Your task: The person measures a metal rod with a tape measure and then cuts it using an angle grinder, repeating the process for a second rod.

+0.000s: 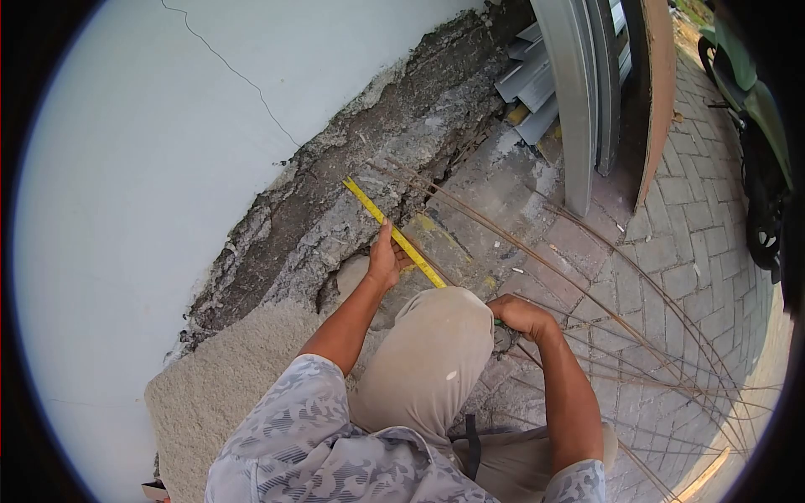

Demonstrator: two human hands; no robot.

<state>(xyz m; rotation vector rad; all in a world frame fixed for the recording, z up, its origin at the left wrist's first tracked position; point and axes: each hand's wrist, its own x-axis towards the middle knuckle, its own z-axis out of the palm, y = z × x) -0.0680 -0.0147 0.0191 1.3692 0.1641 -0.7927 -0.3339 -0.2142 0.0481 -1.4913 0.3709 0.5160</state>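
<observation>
Yellow tape measure (394, 237) under the left hand (384, 261), bright against the grey-brown wall base (335, 193). Beyond it, a white wall (126, 168). Between the hands, a plain beige knee (436, 352). Shirt (293, 436) in grey-and-white camouflage. Past the right hand (520, 317), rusty brown rods (587, 293) over reddish-grey zigzag paving (696, 251).

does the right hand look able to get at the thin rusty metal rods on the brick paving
Probably yes: the thin rusty metal rods fan out over the brick paving right beside the right hand, with nothing lying across them. That hand looks closed on something, though, so it may need freeing first.
</observation>
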